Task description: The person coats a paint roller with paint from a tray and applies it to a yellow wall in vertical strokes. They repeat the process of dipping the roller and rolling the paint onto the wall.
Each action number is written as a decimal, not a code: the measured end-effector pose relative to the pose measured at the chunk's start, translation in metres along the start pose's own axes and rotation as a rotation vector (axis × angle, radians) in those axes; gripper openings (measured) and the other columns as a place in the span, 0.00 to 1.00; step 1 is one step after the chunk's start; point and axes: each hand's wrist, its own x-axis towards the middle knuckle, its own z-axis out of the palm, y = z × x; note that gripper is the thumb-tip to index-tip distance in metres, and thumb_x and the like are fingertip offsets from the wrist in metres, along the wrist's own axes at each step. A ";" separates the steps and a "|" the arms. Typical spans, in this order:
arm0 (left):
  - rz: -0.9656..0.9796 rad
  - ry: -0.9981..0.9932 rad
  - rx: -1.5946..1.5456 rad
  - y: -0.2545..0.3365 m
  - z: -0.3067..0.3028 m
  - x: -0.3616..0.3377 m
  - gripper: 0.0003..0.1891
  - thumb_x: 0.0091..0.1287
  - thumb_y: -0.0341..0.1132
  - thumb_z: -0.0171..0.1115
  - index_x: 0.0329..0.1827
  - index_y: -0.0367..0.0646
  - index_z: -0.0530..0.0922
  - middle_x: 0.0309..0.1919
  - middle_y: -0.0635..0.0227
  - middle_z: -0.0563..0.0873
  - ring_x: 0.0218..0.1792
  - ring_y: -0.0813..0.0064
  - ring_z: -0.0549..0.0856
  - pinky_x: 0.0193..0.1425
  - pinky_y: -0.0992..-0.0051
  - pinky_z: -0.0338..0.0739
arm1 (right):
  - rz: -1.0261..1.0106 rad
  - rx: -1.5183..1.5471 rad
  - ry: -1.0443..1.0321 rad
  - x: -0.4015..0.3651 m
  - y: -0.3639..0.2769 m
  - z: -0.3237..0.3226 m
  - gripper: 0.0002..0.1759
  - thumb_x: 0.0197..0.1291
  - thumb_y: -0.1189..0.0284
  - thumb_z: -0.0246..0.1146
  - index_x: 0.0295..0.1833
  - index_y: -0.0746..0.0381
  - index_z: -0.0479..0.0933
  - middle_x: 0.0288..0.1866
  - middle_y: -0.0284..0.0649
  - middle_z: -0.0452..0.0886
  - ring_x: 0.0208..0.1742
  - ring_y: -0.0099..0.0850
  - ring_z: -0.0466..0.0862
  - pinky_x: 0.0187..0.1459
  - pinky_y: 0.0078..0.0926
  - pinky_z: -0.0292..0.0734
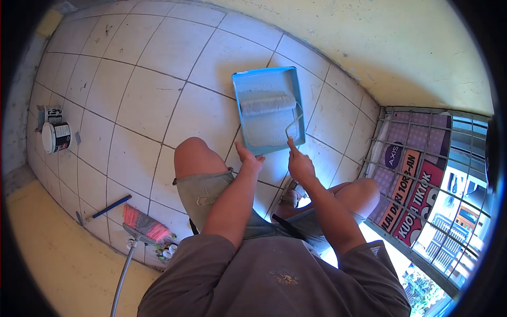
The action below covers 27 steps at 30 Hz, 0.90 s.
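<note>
A blue paint tray (pixel 301 105) lies on the tiled floor in front of me, with pale grey-white paint in it. Across its upper half rests a paint roller (pixel 268 104), its sleeve coated in the same paint. My right hand (pixel 301 168) is closed round the roller's handle at the tray's near right corner, index finger stretched along it. At the near left corner, my left hand (pixel 250 159) holds the tray's edge, thumb up at the side and fingers partly hidden by the rim.
A paint bucket (pixel 56 137) stands at the far left. Lower left are a broom (pixel 145 224) and a blue stick (pixel 111 206). A yellow wall (pixel 369 47) borders the tiles; a metal grille (pixel 422 174) with a banner is at the right.
</note>
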 end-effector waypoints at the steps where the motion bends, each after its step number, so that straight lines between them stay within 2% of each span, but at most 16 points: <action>1: -0.003 -0.001 0.000 0.000 0.000 -0.001 0.57 0.67 0.84 0.38 0.90 0.53 0.53 0.87 0.54 0.57 0.82 0.30 0.56 0.87 0.42 0.47 | 0.002 -0.002 0.000 -0.012 0.008 0.005 0.33 0.82 0.63 0.48 0.89 0.38 0.53 0.42 0.64 0.88 0.42 0.63 0.90 0.47 0.63 0.85; 3: 0.018 0.015 0.034 -0.001 0.001 -0.004 0.57 0.67 0.84 0.39 0.90 0.52 0.53 0.87 0.54 0.57 0.81 0.30 0.57 0.87 0.42 0.47 | 0.001 0.011 -0.029 -0.038 0.023 0.016 0.34 0.81 0.64 0.49 0.89 0.38 0.53 0.41 0.64 0.88 0.41 0.64 0.89 0.45 0.63 0.85; 6: 0.036 0.037 0.034 -0.005 -0.001 0.002 0.57 0.67 0.83 0.40 0.90 0.51 0.52 0.87 0.54 0.57 0.81 0.30 0.57 0.87 0.42 0.46 | 0.031 0.040 -0.062 -0.062 0.032 0.025 0.36 0.79 0.66 0.50 0.89 0.39 0.53 0.48 0.62 0.89 0.46 0.63 0.89 0.51 0.62 0.83; 9: 0.015 0.022 0.019 -0.005 -0.005 0.010 0.57 0.67 0.83 0.44 0.91 0.55 0.49 0.87 0.59 0.57 0.81 0.33 0.59 0.86 0.43 0.48 | 0.037 0.071 -0.057 -0.071 0.037 0.029 0.34 0.81 0.61 0.49 0.88 0.33 0.54 0.43 0.67 0.87 0.44 0.67 0.88 0.52 0.64 0.83; 13: -0.011 -0.017 0.036 -0.003 -0.008 0.016 0.57 0.67 0.84 0.43 0.91 0.55 0.50 0.87 0.59 0.59 0.81 0.33 0.60 0.85 0.43 0.48 | 0.041 0.063 -0.051 -0.047 0.027 0.021 0.34 0.81 0.61 0.49 0.88 0.33 0.53 0.43 0.67 0.87 0.44 0.67 0.88 0.51 0.64 0.82; 15: 0.036 -0.009 0.059 -0.003 -0.003 0.003 0.57 0.67 0.83 0.41 0.90 0.50 0.54 0.87 0.53 0.57 0.82 0.31 0.56 0.88 0.43 0.44 | 0.010 0.035 -0.039 -0.024 0.019 0.009 0.33 0.82 0.61 0.49 0.88 0.34 0.53 0.44 0.67 0.87 0.44 0.66 0.88 0.51 0.65 0.82; 16: 0.035 -0.012 0.064 -0.004 -0.004 0.005 0.57 0.67 0.83 0.41 0.90 0.50 0.54 0.87 0.53 0.57 0.82 0.31 0.56 0.88 0.43 0.44 | 0.014 0.038 -0.036 -0.011 0.016 0.005 0.33 0.82 0.61 0.49 0.88 0.34 0.53 0.44 0.67 0.87 0.44 0.66 0.88 0.51 0.65 0.82; 18: 0.008 -0.022 0.061 -0.003 -0.006 0.010 0.56 0.67 0.84 0.42 0.90 0.55 0.52 0.87 0.59 0.59 0.81 0.34 0.60 0.85 0.43 0.48 | -0.025 -0.020 0.029 0.016 0.008 -0.003 0.33 0.82 0.62 0.48 0.88 0.34 0.54 0.44 0.66 0.87 0.44 0.66 0.88 0.51 0.65 0.82; 20: 0.027 -0.044 0.073 -0.006 -0.007 0.006 0.56 0.67 0.84 0.43 0.90 0.55 0.52 0.87 0.59 0.58 0.82 0.34 0.59 0.85 0.43 0.48 | -0.050 -0.021 0.051 0.029 -0.001 -0.013 0.33 0.82 0.62 0.48 0.88 0.34 0.54 0.44 0.66 0.88 0.44 0.66 0.88 0.51 0.65 0.82; 25: 0.029 -0.017 0.020 -0.005 -0.004 0.006 0.57 0.67 0.84 0.43 0.91 0.55 0.51 0.88 0.59 0.57 0.82 0.34 0.58 0.85 0.43 0.48 | -0.067 -0.028 0.050 0.006 0.014 -0.008 0.33 0.81 0.63 0.48 0.88 0.35 0.54 0.43 0.66 0.88 0.43 0.66 0.88 0.49 0.65 0.83; 27: 0.029 -0.015 0.008 -0.004 -0.002 0.003 0.57 0.67 0.84 0.43 0.91 0.55 0.52 0.88 0.60 0.57 0.82 0.35 0.59 0.85 0.43 0.49 | -0.027 -0.012 -0.025 -0.021 0.030 0.009 0.33 0.81 0.62 0.48 0.88 0.35 0.53 0.43 0.66 0.88 0.43 0.67 0.88 0.49 0.65 0.82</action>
